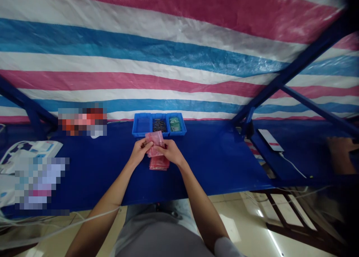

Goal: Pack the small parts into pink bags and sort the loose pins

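Both hands meet over the middle of the blue table (112, 167). A pink translucent plastic bag (155, 137) is pinched from its left side by my left hand (140, 150) and from its right side by my right hand (171, 152). Thumbs lie on top of the bag; the fingers beneath it are partly hidden. Just below the hands, a stack of similar pink bags (159, 163) rests on the table. Beyond the hands stand three joined blue bins: the left bin (141, 126) shows a bare bottom, dark screws (159, 125) fill the middle one, and green packets (175, 124) lie in the right one.
A striped plastic sheet (157, 55) hangs behind the table, with a blue metal frame (266, 86) at the right. A phone (270, 140) with a white cable lies on the neighbouring table, near another person's hand (342, 154). White printed bags (30, 152) lie at the left.
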Available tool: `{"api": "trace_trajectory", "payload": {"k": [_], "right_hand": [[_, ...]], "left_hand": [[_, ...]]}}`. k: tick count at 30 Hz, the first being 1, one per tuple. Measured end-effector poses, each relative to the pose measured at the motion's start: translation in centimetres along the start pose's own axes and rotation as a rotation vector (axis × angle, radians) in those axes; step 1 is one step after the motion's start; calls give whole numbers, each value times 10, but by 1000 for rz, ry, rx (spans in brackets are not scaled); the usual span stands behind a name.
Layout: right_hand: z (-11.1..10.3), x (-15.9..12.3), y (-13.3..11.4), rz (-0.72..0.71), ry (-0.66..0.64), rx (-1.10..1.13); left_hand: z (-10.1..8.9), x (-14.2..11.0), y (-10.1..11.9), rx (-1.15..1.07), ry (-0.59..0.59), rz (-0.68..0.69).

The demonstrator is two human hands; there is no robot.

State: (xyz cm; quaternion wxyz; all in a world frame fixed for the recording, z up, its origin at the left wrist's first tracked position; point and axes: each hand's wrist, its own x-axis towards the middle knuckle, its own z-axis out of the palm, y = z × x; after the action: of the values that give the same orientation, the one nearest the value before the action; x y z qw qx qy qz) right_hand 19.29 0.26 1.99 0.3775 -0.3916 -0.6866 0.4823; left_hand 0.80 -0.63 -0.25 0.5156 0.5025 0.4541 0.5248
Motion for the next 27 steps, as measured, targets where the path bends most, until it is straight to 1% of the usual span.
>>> {"api": "trace_trajectory", "payload": {"k": [2,5,7,9,11,15,16,18,20,22,23,25,27], "right_hand": [[1,0,-2,8,4,36],[4,3,-3,33,71,76],[6,6,-2,47,126,73],[6,7,-3,24,161,31],[5,5,-6,-75,192,-68],[-3,-2,-14,-428,259,-360],[-5,-4,-15,-490,272,-411],[-7,-5,-15,-555,305,-474],[-8,-5,-13,-582,335,-496],[-7,-4,-11,-595,353,-483],[-7,-4,-10,-593,364,-465],[-5,-5,-10,-567,393,-424],[-4,-7,-11,-511,407,-385]], "left_hand": [[0,0,-1,4,-4,5],[1,0,0,27,-22,30],[1,0,1,57,-21,56],[1,0,3,82,-3,72],[0,1,5,94,19,93],[-3,4,2,102,48,188],[-4,5,1,74,52,197],[-5,5,-4,-34,16,169],[-5,4,-7,-138,-79,123],[-3,3,-9,-165,-151,107],[-3,3,-8,-156,-158,108],[-1,2,-6,-126,-134,109],[-1,1,-4,-88,-114,89]]}}
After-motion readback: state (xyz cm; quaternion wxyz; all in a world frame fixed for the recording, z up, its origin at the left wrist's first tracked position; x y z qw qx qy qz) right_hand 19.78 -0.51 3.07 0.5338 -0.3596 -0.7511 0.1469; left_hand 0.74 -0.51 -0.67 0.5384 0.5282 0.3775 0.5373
